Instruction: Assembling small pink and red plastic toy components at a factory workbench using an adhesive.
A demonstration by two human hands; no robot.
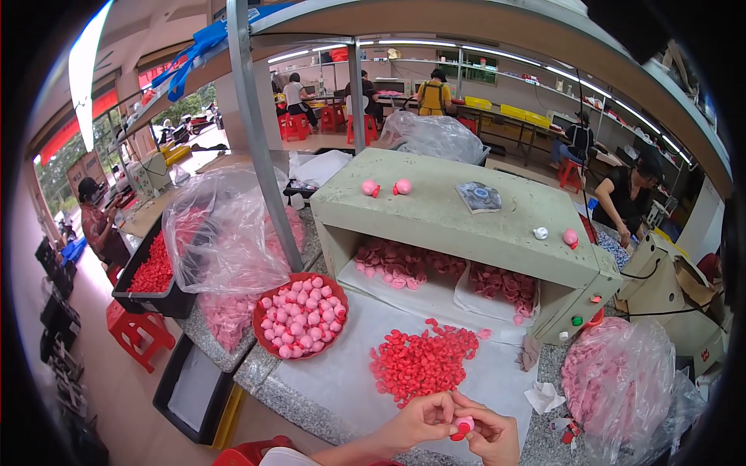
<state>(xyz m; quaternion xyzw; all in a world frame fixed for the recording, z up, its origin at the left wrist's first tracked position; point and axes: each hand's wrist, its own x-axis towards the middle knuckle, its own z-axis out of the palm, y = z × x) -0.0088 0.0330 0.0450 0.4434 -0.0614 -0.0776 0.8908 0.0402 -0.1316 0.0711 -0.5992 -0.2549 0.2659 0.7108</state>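
My left hand (pixel 423 419) and my right hand (pixel 495 436) meet at the front of the table. Between their fingertips is a small pink ball with a red piece (pixel 464 426), and both hands pinch it. Just beyond lies a loose pile of small red pieces (pixel 423 361) on a white sheet (pixel 322 388). To the left, a round red basket (pixel 258 335) is heaped with pink balls bearing red parts. What each single fingertip presses on is partly hidden.
A pale green metal box (pixel 458 175) with an open front holds pink pieces. At right stands a clear bag of pink pieces (pixel 618 373); at left, a black crate (pixel 175 303) of red pieces beside another plastic bag (pixel 225 233). A metal post (pixel 264 140) rises behind the basket. People work farther back.
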